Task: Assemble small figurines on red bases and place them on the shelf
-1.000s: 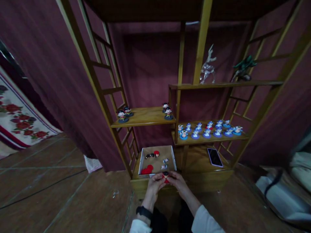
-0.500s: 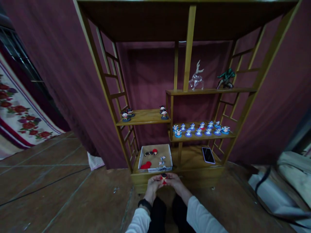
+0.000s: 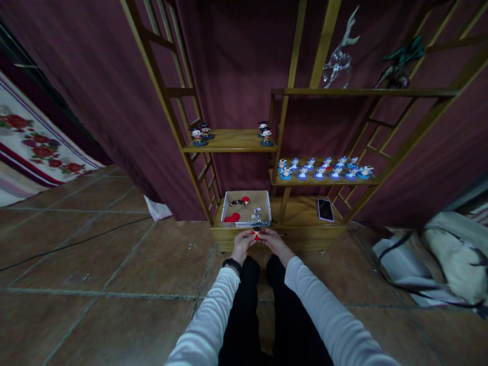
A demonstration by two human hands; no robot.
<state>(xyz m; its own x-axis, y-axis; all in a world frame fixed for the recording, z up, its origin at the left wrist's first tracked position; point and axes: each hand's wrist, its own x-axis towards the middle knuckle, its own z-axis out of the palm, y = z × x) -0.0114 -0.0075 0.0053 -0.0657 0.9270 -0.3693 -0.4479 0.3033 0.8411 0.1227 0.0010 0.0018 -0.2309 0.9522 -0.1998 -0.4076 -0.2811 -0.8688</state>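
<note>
Between my two hands is a small red figurine with black hair. My left hand pinches it from the left, and my right hand grips its right side. Just beyond my fingers a shallow open box rests on the lowest shelf. Inside lie a figurine with red and black parts, a red piece and small black-and-white figurines. Fine details of the held figurine are too small to make out.
Black-haired figurines stand in pairs at both ends of the left shelf. Several blue-and-white figurines line the right shelf. A phone lies right of the box. Above are a clear deer figure and a green figure. Bags sit at right.
My view has tilted downward, so the shelves and hands appear higher and more of my arms and legs shows. Both hands still hold the red figurine in front of the box.
</note>
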